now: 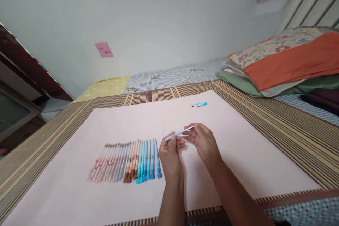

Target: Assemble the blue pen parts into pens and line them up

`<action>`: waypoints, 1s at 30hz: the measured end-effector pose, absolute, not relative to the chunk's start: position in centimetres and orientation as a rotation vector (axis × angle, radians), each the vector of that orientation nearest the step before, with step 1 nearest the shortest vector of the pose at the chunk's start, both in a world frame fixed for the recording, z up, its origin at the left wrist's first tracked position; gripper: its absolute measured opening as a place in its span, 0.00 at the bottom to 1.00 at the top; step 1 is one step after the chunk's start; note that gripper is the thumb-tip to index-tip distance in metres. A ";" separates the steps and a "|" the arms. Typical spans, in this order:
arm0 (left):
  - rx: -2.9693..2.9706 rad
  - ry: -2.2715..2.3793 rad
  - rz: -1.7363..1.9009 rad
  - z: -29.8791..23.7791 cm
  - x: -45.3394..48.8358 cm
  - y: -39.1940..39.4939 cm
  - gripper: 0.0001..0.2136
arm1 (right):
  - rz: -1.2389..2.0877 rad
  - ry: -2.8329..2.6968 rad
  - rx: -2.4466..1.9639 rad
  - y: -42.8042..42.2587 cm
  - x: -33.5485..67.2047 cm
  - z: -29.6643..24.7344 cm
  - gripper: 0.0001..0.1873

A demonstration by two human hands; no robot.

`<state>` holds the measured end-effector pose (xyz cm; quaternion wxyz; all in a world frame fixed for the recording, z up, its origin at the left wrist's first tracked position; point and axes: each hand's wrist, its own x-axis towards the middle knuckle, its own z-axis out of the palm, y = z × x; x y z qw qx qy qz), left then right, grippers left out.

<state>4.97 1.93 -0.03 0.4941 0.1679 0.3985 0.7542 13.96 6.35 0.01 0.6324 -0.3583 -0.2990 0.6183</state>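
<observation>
My left hand [171,150] is closed around the light blue barrel of a slim pen [175,135], with the thumb on top. At the pen's other end, my right hand [203,141] pinches a thin white part that sticks out of the barrel. Both hands are raised over the pale pink sheet [137,123], and the pen slants up to the right. To the left of my left hand lies a row of several pens, side by side: clear patterned ones [108,162], orange and brown ones [132,160], then teal and blue ones [148,159].
Loose light blue and teal pen parts [199,105] lie on the sheet's far right. Tiny dark specks [189,155] are between my forearms. A striped mat [265,127] lies under the sheet. Folded bedding [288,60] is stacked at the right, against a white wall [169,21].
</observation>
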 end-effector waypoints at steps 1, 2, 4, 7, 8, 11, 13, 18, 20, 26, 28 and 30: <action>0.375 0.969 1.827 -0.1 4.9 2.0 0.18 | 1.389 -0.688 -0.838 6.4 14.1 -0.1 0.17; 0.334 0.976 1.822 -0.2 4.9 2.1 0.17 | 1.364 -0.685 -0.863 6.5 14.2 -0.3 0.17; 0.226 1.000 1.800 -0.4 4.9 2.3 0.13 | 1.334 -0.660 -0.922 6.8 14.5 -0.9 0.18; 0.055 1.035 1.731 -0.7 5.0 2.4 0.08 | 1.327 -0.630 -0.982 7.2 14.9 -1.7 0.18; 0.021 1.049 1.706 -0.8 5.1 2.4 0.08 | 1.325 -0.627 -0.992 7.3 15.0 -1.9 0.18; 0.005 1.094 1.675 -1.1 5.2 2.5 0.09 | 1.289 -0.624 -1.024 7.7 15.5 -2.1 0.16; 0.040 1.121 1.689 -1.4 5.2 2.6 0.08 | 1.257 -0.628 -1.059 7.8 15.7 -2.1 0.14; 0.212 1.225 1.789 -2.3 5.1 3.0 0.13 | 1.157 -0.709 -1.142 8.2 15.8 -2.3 0.13; 0.322 1.295 1.819 -2.5 4.9 3.0 0.12 | 1.112 -0.754 -1.158 8.2 15.7 -2.4 0.12; 0.655 1.549 1.665 -2.8 4.4 3.0 0.07 | 1.037 -0.870 -1.192 7.9 15.4 -2.0 0.12; 0.758 1.575 1.644 -2.7 4.3 2.9 0.08 | 0.995 -0.923 -1.204 7.8 15.4 -1.8 0.12; 0.866 1.619 1.630 -2.5 4.4 2.8 0.08 | 0.963 -0.956 -1.206 7.7 15.4 -1.7 0.13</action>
